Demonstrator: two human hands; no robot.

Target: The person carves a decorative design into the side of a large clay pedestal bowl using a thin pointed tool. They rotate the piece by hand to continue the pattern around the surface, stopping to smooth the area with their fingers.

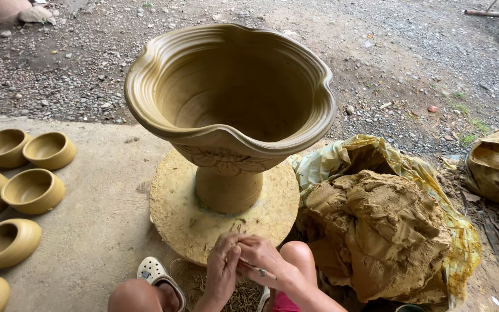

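- Big tan unfired clay vase w/ wide scalloped, ribbed rim [229,86] – centre of view, upright on a narrow foot, a carved band below the bowl.
- Heap of wet brown clay [376,231] on crumpled yellow plastic sheet [463,231] – at 4 o'clock from vase, just beside the disc.
- Round, flat, clay-smeared turning disc [272,214] – under the vase foot, on the grey concrete floor [105,214].
- Second clay-filled sack [498,164] – 3 o'clock, at the frame edge, well apart from vase.
- Small round tan clay bowls [33,190] – rows at 9 o'clock on the concrete, open side up, touching or nearly so.
- Gravel ground [405,63] – 12 o'clock, beyond the concrete.
- Left hand [222,268] – 6 o'clock, at the disc's near edge, fingers curled in, pressed against the other hand.
- Right hand [261,257] – touching the left, fingers bent & closed over it; cannot tell what, if anything, is pinched between them.
- White perforated clog [154,271] – 7 o'clock, beside the person's knee.
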